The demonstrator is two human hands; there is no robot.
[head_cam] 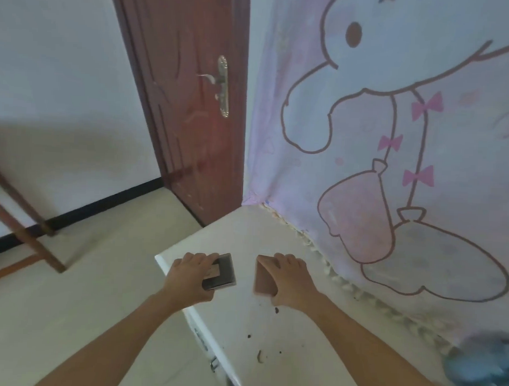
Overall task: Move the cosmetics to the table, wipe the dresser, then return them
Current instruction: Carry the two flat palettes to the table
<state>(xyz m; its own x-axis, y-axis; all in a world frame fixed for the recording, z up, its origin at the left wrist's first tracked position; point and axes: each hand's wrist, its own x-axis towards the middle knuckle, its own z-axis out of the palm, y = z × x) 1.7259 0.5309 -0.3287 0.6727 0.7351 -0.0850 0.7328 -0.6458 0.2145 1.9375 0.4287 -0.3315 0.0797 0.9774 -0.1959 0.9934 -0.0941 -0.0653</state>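
On the white dresser top [243, 322], near its far left corner, my left hand [189, 277] grips a dark grey flat cosmetic case [224, 271], fingers curled over its far edge. Beside it, a short gap to the right, my right hand [288, 276] grips a pinkish-brown flat cosmetic case [263, 279], thumb under its near edge. Both cases lie low over or on the dresser top; I cannot tell whether they touch it. A blue cloth [483, 368] lies blurred at the dresser's near right.
A cartoon-print pink curtain [393, 140] hangs along the dresser's right side. A dark red door [193, 104] stands behind the dresser. A brown wooden table leg frame [24, 213] is at the left over pale floor. Small dark chips mark the dresser top [276, 310].
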